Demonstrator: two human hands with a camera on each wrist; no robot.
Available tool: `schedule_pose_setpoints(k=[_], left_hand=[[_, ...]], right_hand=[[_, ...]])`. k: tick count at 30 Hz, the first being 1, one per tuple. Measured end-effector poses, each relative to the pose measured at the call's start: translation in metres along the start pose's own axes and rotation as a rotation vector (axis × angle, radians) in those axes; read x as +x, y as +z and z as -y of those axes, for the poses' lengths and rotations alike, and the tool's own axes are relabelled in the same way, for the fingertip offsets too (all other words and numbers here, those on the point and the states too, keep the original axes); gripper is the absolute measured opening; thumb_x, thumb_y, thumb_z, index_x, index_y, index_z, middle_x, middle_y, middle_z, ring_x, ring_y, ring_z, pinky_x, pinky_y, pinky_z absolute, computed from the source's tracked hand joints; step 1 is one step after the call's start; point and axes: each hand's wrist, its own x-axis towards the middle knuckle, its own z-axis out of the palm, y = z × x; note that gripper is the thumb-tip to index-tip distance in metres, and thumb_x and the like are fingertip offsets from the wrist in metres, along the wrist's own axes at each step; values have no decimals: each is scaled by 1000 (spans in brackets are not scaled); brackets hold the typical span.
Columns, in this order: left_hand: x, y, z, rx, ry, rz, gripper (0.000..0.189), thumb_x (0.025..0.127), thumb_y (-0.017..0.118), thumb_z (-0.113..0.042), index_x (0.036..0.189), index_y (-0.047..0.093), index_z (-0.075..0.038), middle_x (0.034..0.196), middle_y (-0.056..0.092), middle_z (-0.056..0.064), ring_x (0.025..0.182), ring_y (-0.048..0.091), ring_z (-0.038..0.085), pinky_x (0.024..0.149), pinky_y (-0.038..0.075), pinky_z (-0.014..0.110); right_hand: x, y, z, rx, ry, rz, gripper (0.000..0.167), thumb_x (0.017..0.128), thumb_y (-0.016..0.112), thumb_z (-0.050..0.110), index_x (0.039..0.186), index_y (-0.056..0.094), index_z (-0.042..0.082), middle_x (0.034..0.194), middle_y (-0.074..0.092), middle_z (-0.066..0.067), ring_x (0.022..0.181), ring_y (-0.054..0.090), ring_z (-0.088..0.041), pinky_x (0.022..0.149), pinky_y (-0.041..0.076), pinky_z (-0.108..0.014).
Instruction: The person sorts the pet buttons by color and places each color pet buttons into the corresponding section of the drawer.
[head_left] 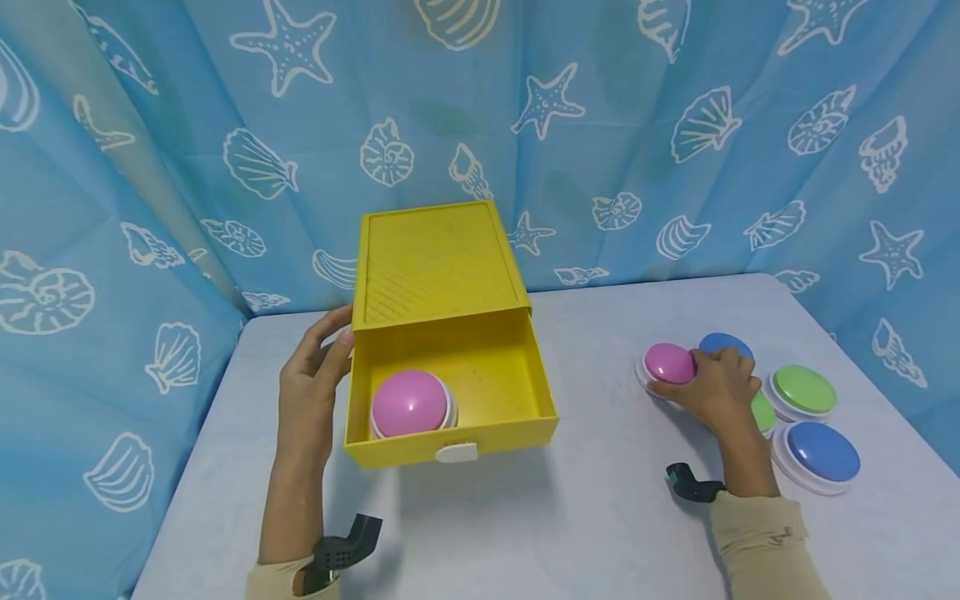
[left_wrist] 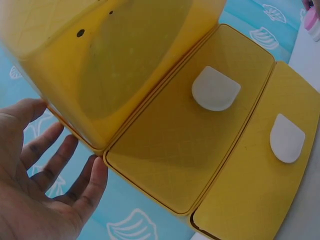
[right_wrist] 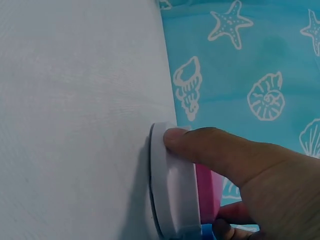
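Touching the yellow drawer cabinet (head_left: pixel 438 262): the left hand (head_left: pixel 307 379), fingers spread, tips at its side edge, likely to keep it from shifting.
Open top drawer (head_left: pixel 501 385): pulled out, perhaps to leave its inside within reach from above; a white pull tab (head_left: pixel 456 452) sits on its front.
Drawer's pink button (head_left: pixel 409 404): on its white base near the left front corner, which leaves room beside it.
Right hand (head_left: pixel 714 387): thumb and fingers pinching the outer pink button (head_left: pixel 669 364) across its sides, seemingly for a firm hold; whether its base touches the table (head_left: pixel 600 517), I cannot tell.
Blue and green buttons: clustered at the right hand's far side.
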Motion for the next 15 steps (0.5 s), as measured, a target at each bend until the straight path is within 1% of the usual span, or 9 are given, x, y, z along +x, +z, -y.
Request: schedule_pose_setpoints(k=[3, 8, 11, 15], left_hand=[[1, 0, 0, 1, -1, -2, 50, 92, 65, -54, 137, 60, -34, 138, 57, -12, 121, 57, 14, 107, 43, 48], [0, -1, 0, -2, -9, -6, 50, 92, 66, -55, 137, 60, -34, 138, 57, -12, 121, 57, 15, 107, 43, 49], [0, -1, 1, -4, -4, -2, 50, 92, 65, -54, 137, 60, -34, 137, 58, -11, 121, 57, 15, 107, 43, 49], [-1, -1, 1, -7, 7, 3, 48, 93, 65, -53, 137, 60, -33, 137, 58, -11, 122, 57, 15, 107, 42, 50]], right_hand=[[0, 1, 1, -13, 0, -14, 98, 77, 82, 47, 139, 41, -17, 124, 29, -37, 123, 17, -56, 89, 26, -69], [-1, 2, 1, -4, 0, -35, 102, 75, 81, 52, 139, 41, -16, 126, 29, -37, 124, 18, -55, 89, 27, -70], [-3, 0, 3, 9, 3, -31, 105, 75, 80, 57, 142, 40, -15, 129, 29, -37, 125, 18, -55, 89, 29, -70], [-9, -8, 12, 42, 16, -7, 110, 76, 76, 63, 147, 36, -11, 136, 26, -38, 127, 18, -56, 89, 32, -72]])
